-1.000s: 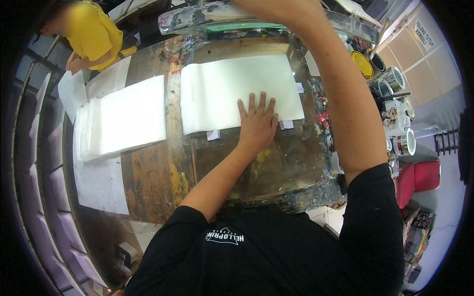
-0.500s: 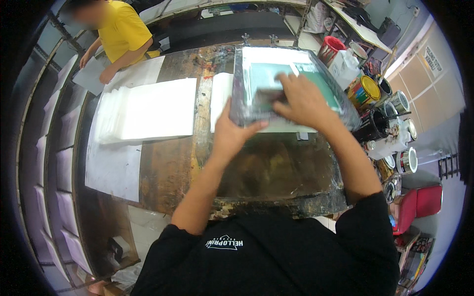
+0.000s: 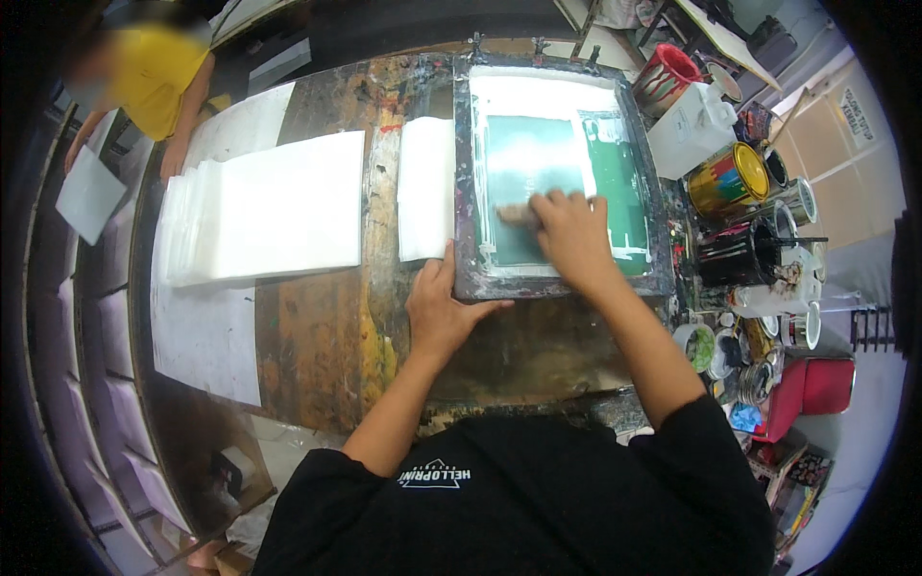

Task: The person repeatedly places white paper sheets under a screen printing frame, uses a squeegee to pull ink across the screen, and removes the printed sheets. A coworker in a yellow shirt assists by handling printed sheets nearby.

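Observation:
A silk-screen frame (image 3: 465, 192) with a dark, paint-stained border lies flat at the right of the table. Its mesh shows a pale teal window, green on the right, and a band of white ink (image 3: 547, 94) along the far side. My right hand (image 3: 576, 235) is closed round a squeegee (image 3: 519, 216), whose blade end rests on the lower part of the mesh. At the frame's near left corner lies my left hand (image 3: 442, 312), thumb stretched along the near edge and fingers up the left side. White sheets (image 3: 425, 192) stick out from under the frame's left side.
A tall stack of white sheets (image 3: 279, 206) stands left of centre on the stained table (image 3: 322, 336). Ink cans (image 3: 728, 182), a white jug (image 3: 690, 130) and a red tub (image 3: 666, 72) crowd the right edge. At far left, a person in yellow holds a sheet (image 3: 91, 195) beside racks.
The screen frame has come down from a tilt to lie flat. The squeegee is still in my right hand, now on the lower mesh. The other person's sheet has moved left toward the racks.

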`<action>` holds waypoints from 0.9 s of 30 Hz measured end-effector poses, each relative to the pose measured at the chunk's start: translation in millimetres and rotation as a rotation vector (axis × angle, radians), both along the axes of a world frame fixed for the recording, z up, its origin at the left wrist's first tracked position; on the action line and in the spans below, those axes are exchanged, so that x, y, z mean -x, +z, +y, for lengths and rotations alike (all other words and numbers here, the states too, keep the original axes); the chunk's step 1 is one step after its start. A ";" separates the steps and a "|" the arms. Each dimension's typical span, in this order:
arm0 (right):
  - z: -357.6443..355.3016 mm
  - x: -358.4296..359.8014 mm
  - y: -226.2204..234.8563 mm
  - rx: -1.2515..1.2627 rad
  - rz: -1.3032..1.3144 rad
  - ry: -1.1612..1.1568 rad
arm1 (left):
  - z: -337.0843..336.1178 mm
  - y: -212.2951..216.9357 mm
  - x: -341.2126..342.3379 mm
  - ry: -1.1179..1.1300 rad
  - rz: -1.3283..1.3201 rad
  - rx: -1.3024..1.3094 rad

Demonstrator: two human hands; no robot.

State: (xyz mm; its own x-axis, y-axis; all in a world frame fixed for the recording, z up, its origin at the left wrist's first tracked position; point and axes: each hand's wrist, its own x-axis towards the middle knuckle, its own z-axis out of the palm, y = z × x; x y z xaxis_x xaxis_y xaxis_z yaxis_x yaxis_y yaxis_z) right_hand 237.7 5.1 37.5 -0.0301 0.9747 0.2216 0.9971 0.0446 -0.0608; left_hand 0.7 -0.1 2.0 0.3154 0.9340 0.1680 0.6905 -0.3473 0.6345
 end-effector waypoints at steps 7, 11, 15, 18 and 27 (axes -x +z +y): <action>167.6 -66.6 14.4 0.202 -0.035 -0.048 | 2.9 -2.2 -0.8 -0.013 -0.049 -0.029; 221.6 -101.6 37.0 0.402 0.101 0.037 | 2.4 4.5 0.8 -0.011 -0.031 -0.021; 215.0 -91.4 21.2 0.226 -0.026 -0.042 | 0.7 -0.1 1.2 -0.031 -0.175 0.024; 178.6 -79.3 9.5 0.081 -0.062 -0.011 | -2.2 0.9 1.5 -0.037 -0.187 0.034; -33.8 4.9 55.0 0.134 0.067 0.042 | -1.9 9.3 0.0 -0.060 -0.265 0.011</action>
State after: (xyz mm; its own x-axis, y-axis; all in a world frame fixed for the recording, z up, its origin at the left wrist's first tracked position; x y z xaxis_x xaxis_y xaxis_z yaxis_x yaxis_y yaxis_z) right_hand 232.8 -28.7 92.5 -0.0611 0.9939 0.0920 0.9881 0.0733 -0.1353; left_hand 0.7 -2.0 11.3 0.3168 0.9170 0.2424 0.4782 -0.3752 0.7941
